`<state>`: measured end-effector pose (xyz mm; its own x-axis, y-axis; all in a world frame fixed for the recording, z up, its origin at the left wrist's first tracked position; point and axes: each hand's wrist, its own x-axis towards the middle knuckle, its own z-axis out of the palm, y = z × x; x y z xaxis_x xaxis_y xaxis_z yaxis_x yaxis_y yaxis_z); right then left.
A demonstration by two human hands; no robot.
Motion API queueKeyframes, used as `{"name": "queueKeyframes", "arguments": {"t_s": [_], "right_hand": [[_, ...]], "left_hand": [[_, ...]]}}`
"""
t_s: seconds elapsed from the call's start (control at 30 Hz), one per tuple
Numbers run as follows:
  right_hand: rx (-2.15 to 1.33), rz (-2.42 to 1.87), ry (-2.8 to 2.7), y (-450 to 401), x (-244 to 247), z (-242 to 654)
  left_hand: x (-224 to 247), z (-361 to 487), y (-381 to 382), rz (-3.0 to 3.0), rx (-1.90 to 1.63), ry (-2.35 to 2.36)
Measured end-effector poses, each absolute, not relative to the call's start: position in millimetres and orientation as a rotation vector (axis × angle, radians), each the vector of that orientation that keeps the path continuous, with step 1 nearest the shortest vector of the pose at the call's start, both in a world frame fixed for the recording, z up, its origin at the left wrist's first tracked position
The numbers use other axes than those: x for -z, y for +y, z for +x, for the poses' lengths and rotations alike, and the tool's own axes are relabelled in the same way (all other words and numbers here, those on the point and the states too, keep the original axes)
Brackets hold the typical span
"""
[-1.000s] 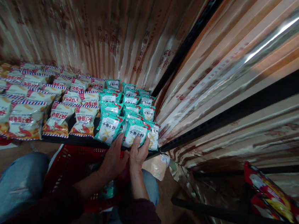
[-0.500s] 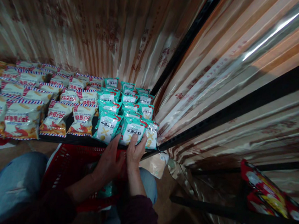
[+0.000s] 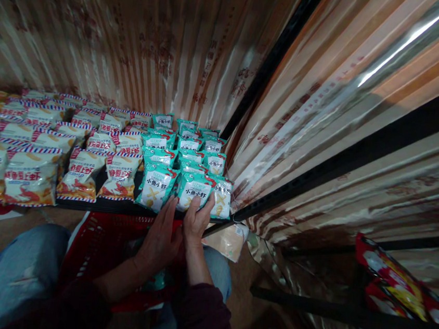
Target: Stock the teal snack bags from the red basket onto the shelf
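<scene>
Steadying teal-and-white, pillow-shaped plastic pouch [image 3: 195, 184]: press gently, evenly.
Left hand [image 3: 159, 239]: fingers straight, thumb apart.
Right hand [image 3: 195, 227]: thumb against pouch; can't tell whether clamped.

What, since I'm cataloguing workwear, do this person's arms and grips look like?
The left grip and right grip are ungloved human hands; no wristwear shows. The right sleeve is plain dark maroon, ending short of the wrist; the left sleeve, deep in shadow, looks similarly dark.
</scene>
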<state>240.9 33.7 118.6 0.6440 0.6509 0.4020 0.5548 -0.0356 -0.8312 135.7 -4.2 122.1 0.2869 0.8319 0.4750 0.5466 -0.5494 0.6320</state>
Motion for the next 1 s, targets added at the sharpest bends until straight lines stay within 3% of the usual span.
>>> {"name": "queueKeyframes", "arguments": {"t_s": [1.0], "right_hand": [[-0.093, -1.667, -1.175, 33, -113, 240]], "left_hand": [[-126, 134, 4, 2.561, -1.1, 1.122]]}}
